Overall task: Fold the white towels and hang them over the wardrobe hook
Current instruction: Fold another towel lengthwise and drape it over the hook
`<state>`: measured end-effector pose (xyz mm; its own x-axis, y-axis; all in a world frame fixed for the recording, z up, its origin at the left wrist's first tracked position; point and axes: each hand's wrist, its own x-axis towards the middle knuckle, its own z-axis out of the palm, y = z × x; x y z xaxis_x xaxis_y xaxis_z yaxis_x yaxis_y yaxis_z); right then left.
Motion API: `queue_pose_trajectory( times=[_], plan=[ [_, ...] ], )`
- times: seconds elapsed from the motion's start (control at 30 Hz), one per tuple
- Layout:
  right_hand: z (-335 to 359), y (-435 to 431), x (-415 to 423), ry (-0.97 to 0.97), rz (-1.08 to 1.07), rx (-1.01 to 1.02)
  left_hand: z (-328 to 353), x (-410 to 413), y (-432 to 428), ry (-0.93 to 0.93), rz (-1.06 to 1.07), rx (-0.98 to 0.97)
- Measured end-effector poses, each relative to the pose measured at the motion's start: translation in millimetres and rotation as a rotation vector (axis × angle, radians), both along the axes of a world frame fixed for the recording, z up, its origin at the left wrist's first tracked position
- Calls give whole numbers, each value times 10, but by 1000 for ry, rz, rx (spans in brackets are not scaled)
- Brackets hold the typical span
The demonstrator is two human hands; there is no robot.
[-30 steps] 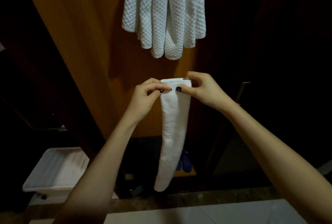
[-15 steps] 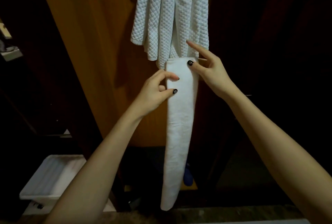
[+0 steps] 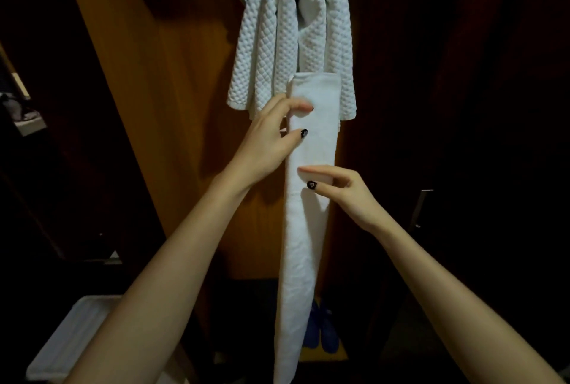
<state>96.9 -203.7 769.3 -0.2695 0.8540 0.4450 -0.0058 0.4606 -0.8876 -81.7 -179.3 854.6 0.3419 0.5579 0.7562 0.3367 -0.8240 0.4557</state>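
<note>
The wooden wardrobe panel [image 3: 172, 137] fills the view ahead of me, orange-brown with dark space on either side; high on it hang the quilted white towels [image 3: 265, 53], bunched at the top and falling in several long folds (whatever carries them is buried under the cloth). In front of their lower ends I hold the folded towel [image 3: 300, 245], a smooth white one folded into a long narrow strip; its flat top end overlaps the quilted ones and its tail drops straight down to the bottom edge of the view. My left grip [image 3: 268, 143] is clamped on the strip's left edge a little below the top, thumb and forefinger lying on the front face. My right grip [image 3: 345, 195] is lower, coming in from the right edge, forefinger stretched across the front and thumb just beneath it, a bit of cloth pinched between them. At lower left sits a white ribbed container [image 3: 71, 346]; behind the strip's tail, on the wardrobe floor, stands a pair of blue slippers [image 3: 324, 334]; to the right, in the dark, a slim metal handle [image 3: 421, 208] shows.
</note>
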Motion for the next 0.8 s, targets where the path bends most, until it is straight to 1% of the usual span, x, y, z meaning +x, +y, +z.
queue_pose_trajectory(
  times=[0.13, 0.2, 0.27, 0.33, 0.37, 0.43, 0.5, 0.57, 0.63, 0.7, 0.8],
  plan=[
    [102, 62, -87, -64, 7, 27, 88, -50, 108, -6, 19, -2],
    [94, 89, -109, -68, 14, 25, 96, -91, 189, 26, 46, -10],
    [78, 107, -128, -45, 19, 9, 72, -111, 270, 26, 40, -62],
    [72, 133, -159, 8, 1, -9, 3, -126, 340, -33, -9, -176],
    [75, 146, -172, 45, -20, -15, -57, -134, 355, -87, -45, -272],
    [89, 178, -170, 159, -49, -41, -252, -137, 327, -193, -103, -467],
    [114, 222, -119, 268, -42, -76, -559, -130, 252, -249, -118, -571],
    [151, 275, -53, 285, -64, -105, -891, -121, 135, -320, -153, -648],
    [178, 318, -5, 235, -122, -111, -1151, -126, 17, -421, -163, -731],
    [193, 335, 22, 189, -156, -93, -1313, -130, -71, -462, -127, -724],
    [216, 315, 56, 145, -134, -71, -1433, -100, -149, -455, -110, -649]
  ],
)
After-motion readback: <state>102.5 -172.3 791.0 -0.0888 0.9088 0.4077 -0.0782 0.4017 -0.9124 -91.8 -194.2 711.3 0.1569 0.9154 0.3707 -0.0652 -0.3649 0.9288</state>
